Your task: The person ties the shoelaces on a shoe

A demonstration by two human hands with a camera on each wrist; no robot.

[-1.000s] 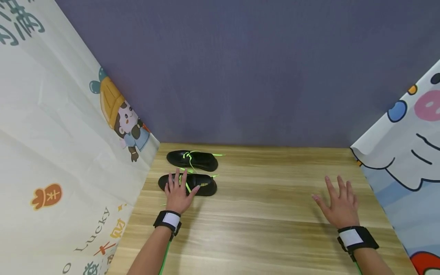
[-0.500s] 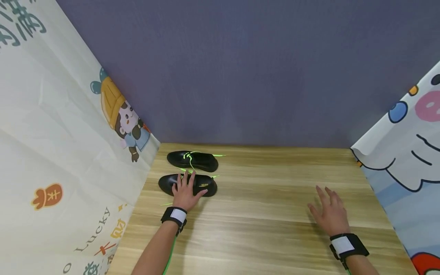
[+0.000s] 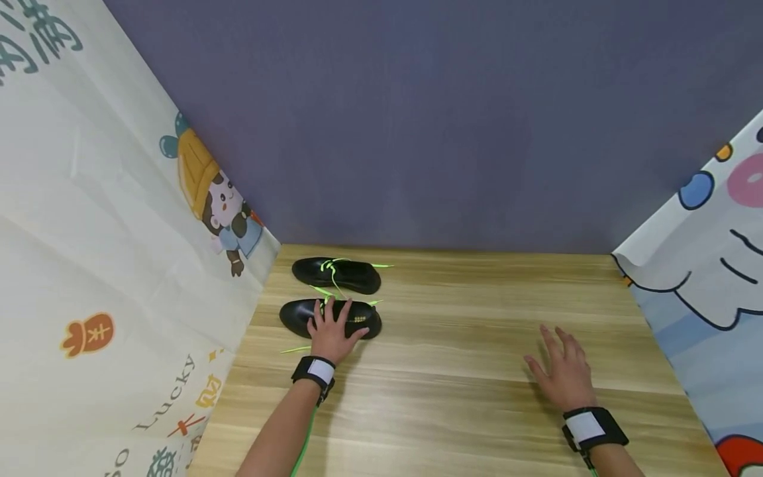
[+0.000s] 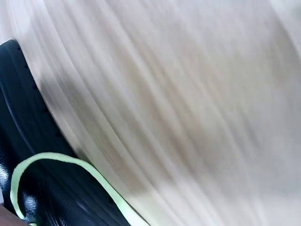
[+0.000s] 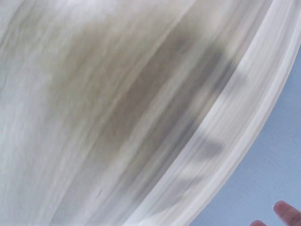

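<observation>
My left hand (image 3: 332, 340) lies over the near black shoe (image 3: 293, 317), its fingers spread across the lacing and its thumb toward the heel. Whether the fingers touch the leather cannot be told. Part of that shoe's laces hides under the hand; a bright green lace (image 4: 61, 158) loops over the dark shoe side (image 4: 33, 122) in the left wrist view. The matching far shoe (image 3: 363, 278) lies parallel just behind, its green laces loosely crossed. Over the wooden surface at the right, my right hand (image 3: 565, 377) holds nothing, fingers spread; only a few fingertips (image 5: 288, 214) show in its wrist view.
A wooden tabletop (image 3: 453, 344) spans the front. Behind it rises a dark blue-grey backing (image 3: 417, 132). A white printed sheet (image 3: 107, 232) borders the left side, and another printed sheet (image 3: 703, 278) borders the right. Both wrists wear black bands (image 3: 313, 372) with green cords.
My left hand has slid right along the near shoe, toward its heel. My right hand has moved left and a little nearer. The shoes keep their places on the wood.
</observation>
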